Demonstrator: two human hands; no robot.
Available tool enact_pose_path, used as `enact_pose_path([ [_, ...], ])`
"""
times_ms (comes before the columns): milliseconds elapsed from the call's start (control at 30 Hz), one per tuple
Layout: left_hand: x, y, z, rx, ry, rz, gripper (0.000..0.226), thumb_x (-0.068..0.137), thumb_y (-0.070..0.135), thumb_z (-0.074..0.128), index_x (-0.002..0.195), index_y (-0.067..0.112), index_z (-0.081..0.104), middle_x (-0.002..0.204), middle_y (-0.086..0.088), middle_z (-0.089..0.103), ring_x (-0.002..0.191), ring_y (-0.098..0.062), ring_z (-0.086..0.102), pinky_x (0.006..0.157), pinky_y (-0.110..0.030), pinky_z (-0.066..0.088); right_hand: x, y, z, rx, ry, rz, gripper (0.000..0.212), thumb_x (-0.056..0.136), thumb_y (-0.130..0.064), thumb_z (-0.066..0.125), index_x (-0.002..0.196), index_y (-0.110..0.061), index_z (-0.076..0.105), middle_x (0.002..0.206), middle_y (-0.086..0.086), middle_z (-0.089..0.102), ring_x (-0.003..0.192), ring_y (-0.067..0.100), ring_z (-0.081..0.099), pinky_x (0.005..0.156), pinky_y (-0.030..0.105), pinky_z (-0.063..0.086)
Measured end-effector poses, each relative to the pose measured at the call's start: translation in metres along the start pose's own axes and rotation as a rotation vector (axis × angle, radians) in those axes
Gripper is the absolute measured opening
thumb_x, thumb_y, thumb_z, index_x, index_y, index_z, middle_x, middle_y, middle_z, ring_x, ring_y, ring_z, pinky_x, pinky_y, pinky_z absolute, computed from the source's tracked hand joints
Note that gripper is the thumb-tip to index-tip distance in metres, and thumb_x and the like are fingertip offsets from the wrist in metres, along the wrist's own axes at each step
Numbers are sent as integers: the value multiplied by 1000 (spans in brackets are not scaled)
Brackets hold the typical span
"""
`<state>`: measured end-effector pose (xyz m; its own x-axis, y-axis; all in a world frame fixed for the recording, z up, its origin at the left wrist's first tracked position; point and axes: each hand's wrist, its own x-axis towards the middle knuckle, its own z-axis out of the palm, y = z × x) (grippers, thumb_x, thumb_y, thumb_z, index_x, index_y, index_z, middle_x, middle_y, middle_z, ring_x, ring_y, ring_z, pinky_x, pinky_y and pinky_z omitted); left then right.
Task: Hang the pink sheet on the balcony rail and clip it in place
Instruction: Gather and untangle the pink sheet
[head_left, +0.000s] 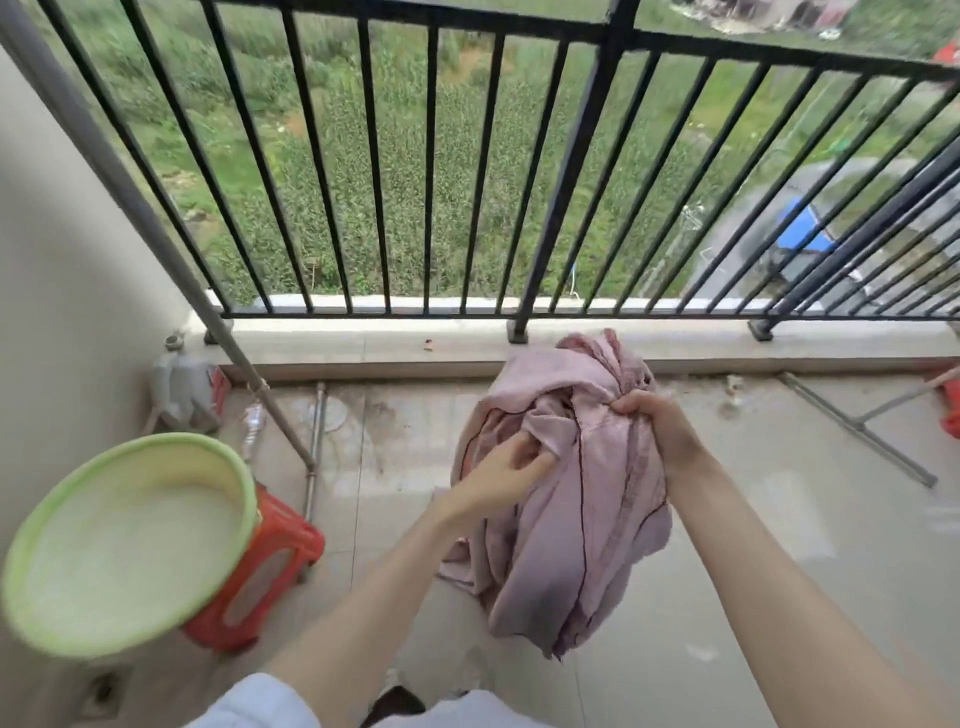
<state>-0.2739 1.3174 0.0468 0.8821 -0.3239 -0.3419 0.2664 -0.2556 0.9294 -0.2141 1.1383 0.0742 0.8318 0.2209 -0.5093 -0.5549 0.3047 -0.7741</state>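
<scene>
Rail (519, 28): top bar runs out of frame upper right; black upright bars in full view down to the ledge (363, 340). No clips to be made out anywhere. Small dark object on the ledge, too small to identify. Red item at far right edge cut off. Lower frame: white clothing of the person, partly cropped.

Sheet (571, 499): pale pink, bunched into a crumpled mass, thin dark red piping tracing along the edges. Held in the air over the tiled floor (779, 519), in front of the ledge, below rail height, not touching the rail. Loose folds hang down toward the floor; lowest corner dangles free. How much cloth is folded inside the bundle cannot be told.

Left hand (498, 475): at the left side of the bundle, fingers curled into a fold, pinching cloth; fingertips partly buried in it.

Right hand (660, 421): fist tight round a gathered bunch at the top right of the bundle, knuckles up.

Left of frame: green basin (67, 499) sitting on a red stool (275, 551), well apart from the sheet.
</scene>
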Motion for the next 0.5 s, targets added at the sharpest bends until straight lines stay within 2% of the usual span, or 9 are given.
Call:
enact_pose_path([
  [100,1,-18,19,-107,16,-34,21,96,27,45,116,28,51,116,10,57,113,-3,48,97,-20,38,-5,23,-8,46,32,27,35,78,3,36,83,1,71,77,16,70,68,27,68,63,31,58],
  [200,-2,-31,25,-127,60,-105,14,96,33,42,103,32,55,106,18,56,103,4,50,86,-15,37,-8,39,-13,51,68,43,36,81,4,36,75,-1,71,73,13,69,64,25,68,61,28,57],
  [267,-4,-38,29,-112,63,-109,18,97,38,38,105,36,54,107,30,50,100,20,46,86,-5,35,-8,51,-16,40,90,60,40,81,4,36,70,-3,73,72,12,70,65,23,68,63,28,57],
  [300,-5,-39,32,-89,54,-120,25,96,46,36,114,40,51,113,34,47,109,20,42,95,-6,33,-9,58,-16,40,82,63,43,82,4,35,67,-4,74,71,12,70,64,23,68,63,27,57],
  [367,-6,-40,37,15,33,-77,53,86,64,34,134,43,38,132,28,41,130,2,34,111,-25,26,-11,68,-17,68,88,55,46,84,2,34,63,-6,75,67,11,70,61,22,68,61,27,57],
  [400,-6,-42,40,43,0,-57,59,84,65,36,138,40,34,138,21,39,132,-4,32,111,-27,24,-13,73,-19,95,105,52,47,86,0,34,63,-7,75,66,11,70,61,22,68,60,28,57],
  [433,-7,-40,42,47,-28,-57,58,87,60,39,139,36,33,139,13,39,130,-6,33,107,-24,24,-15,79,-23,115,117,51,46,87,-2,35,65,-8,75,69,11,70,62,22,69,62,28,57],
  [500,-10,-37,52,117,-65,-97,56,90,51,41,140,27,32,130,4,37,126,-14,35,98,-23,26,-19,89,-30,118,137,41,33,91,-13,42,93,-7,74,89,14,71,80,24,69,74,32,57],
])
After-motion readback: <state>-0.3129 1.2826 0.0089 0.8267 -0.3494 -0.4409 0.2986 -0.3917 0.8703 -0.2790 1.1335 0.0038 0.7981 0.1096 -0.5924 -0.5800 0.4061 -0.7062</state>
